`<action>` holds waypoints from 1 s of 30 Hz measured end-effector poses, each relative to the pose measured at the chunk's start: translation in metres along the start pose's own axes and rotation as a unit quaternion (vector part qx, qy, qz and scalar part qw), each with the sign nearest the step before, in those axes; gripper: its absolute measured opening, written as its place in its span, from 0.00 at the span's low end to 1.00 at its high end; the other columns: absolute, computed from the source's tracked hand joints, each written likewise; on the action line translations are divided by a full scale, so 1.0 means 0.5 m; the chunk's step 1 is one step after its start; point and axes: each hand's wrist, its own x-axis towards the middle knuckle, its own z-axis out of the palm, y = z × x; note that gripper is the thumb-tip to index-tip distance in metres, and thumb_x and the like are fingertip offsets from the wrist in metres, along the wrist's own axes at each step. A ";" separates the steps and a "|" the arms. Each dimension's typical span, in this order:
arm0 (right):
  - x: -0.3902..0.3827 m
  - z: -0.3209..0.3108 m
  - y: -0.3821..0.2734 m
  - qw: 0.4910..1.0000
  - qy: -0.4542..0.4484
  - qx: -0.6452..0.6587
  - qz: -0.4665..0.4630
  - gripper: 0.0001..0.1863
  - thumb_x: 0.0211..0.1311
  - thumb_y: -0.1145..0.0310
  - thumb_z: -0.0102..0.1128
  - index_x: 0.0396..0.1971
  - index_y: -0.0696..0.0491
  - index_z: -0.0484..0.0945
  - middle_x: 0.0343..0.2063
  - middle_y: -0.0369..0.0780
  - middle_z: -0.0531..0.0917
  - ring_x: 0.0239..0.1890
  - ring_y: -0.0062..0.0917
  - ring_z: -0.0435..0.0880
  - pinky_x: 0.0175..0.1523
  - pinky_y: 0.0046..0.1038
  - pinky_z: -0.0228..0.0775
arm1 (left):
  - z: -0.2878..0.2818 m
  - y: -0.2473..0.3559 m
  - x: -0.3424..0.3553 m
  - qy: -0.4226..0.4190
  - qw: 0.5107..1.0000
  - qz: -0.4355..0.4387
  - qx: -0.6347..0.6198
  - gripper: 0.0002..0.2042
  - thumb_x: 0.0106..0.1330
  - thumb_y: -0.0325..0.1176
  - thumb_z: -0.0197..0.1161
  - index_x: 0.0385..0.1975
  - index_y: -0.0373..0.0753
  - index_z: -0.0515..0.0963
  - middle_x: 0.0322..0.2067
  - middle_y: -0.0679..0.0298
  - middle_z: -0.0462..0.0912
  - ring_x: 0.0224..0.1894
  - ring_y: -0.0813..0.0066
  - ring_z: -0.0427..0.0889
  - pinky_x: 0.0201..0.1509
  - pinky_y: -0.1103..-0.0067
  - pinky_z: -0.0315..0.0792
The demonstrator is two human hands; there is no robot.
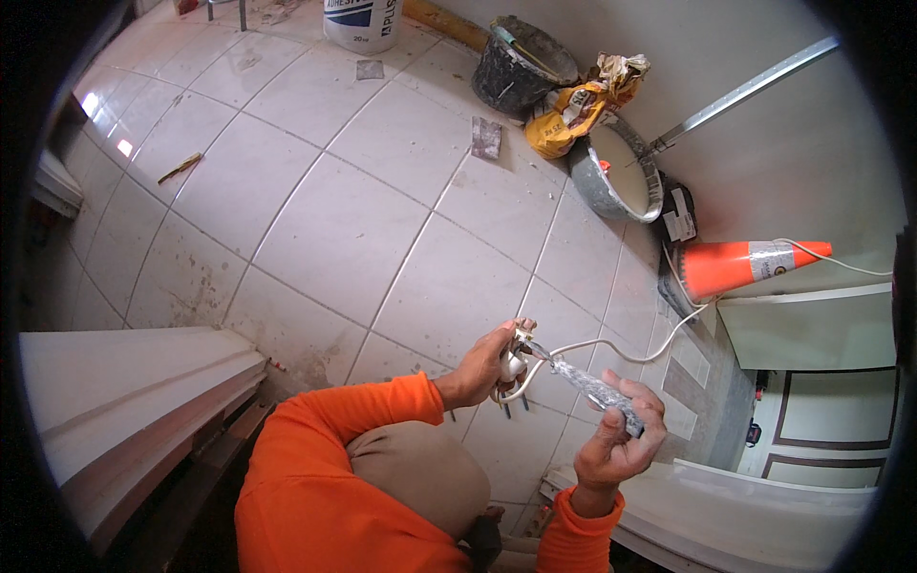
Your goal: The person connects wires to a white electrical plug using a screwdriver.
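While the left hand (pixel 480 371) is holding a white fitting (pixel 513 366) above the tiled floor (pixel 368 250), its fingers wrapping closely round it, the right hand (pixel 623 447) is gripping a slim tool (pixel 594 390) by its handle, fingers curled tight. They are apparently working the tip at the fitting, which is seemingly calling for steady alignment. The fitting is looking smooth, a pale cord (pixel 626 356) looping beside it; the handle is showing grey, rough crusting.

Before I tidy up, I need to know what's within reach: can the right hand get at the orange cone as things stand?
Probably not without shifting: the right hand grips a grey-handled tool, and the orange cone is over by the wall, apparently too far off. A white cable lies between them.
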 end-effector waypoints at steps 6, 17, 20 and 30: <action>-0.011 0.020 -0.007 0.999 -0.012 -0.050 -0.004 0.14 0.70 0.71 0.56 0.50 0.58 0.65 0.45 0.52 0.77 0.45 0.42 0.85 0.45 0.36 0.86 | -0.016 -0.025 0.012 0.039 0.998 0.050 0.020 0.25 0.78 0.52 0.31 0.60 0.41 0.65 0.43 0.58 0.84 0.25 0.81 0.74 0.21 0.83 0.67; 0.025 -0.022 -0.039 0.954 -0.167 -0.171 0.179 0.14 0.60 0.72 0.69 0.42 0.57 0.74 0.37 0.47 0.81 0.36 0.35 0.85 0.41 0.33 0.79 | -0.040 -0.024 0.018 0.089 0.995 0.039 0.039 0.23 0.76 0.52 0.35 0.59 0.44 0.67 0.43 0.61 0.84 0.26 0.81 0.74 0.20 0.82 0.65; 0.056 0.002 -0.026 0.966 -0.177 -0.132 0.137 0.14 0.58 0.74 0.71 0.41 0.56 0.76 0.35 0.47 0.81 0.34 0.34 0.85 0.35 0.33 0.78 | -0.043 -0.018 0.016 0.115 0.993 0.017 0.026 0.23 0.76 0.55 0.38 0.58 0.48 0.69 0.42 0.63 0.84 0.26 0.82 0.74 0.20 0.83 0.62; 0.107 -0.011 0.005 0.953 -0.231 -0.130 0.146 0.15 0.59 0.64 0.71 0.38 0.58 0.77 0.39 0.46 0.80 0.32 0.34 0.85 0.33 0.32 0.78 | -0.021 0.009 0.039 0.152 0.988 0.012 -0.008 0.20 0.77 0.53 0.38 0.51 0.45 0.70 0.34 0.65 0.81 0.25 0.81 0.74 0.18 0.83 0.58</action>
